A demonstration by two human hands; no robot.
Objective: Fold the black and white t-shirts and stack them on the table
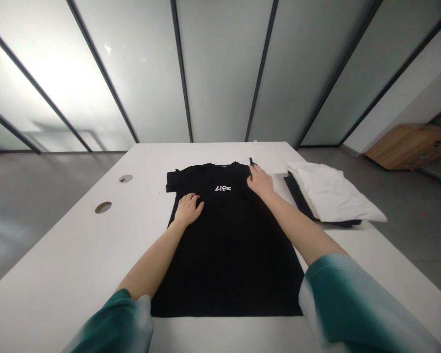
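A black T-shirt [235, 255] lies spread flat on the white table, its collar at the far end and its hem towards me. White lettering is printed on the chest. My left hand [188, 210] rests on the left side of the shirt, below the left sleeve, with fingers stretched out and slightly bent. At the right shoulder, my right hand [260, 181] is closed on the shirt's sleeve; a bit of black fabric sticks up beyond the fingertips. The rest of the right sleeve is hidden by the hand. The left sleeve reaches out sideways with its end squared.
On the right of the table [132, 245] lies a pile of folded clothes, with white cloth [327, 193] on top of black cloth [299, 196]. Two round holes are cut in the tabletop at left. Frosted glass panels stand behind, and a wooden cabinet [407, 144] stands far right.
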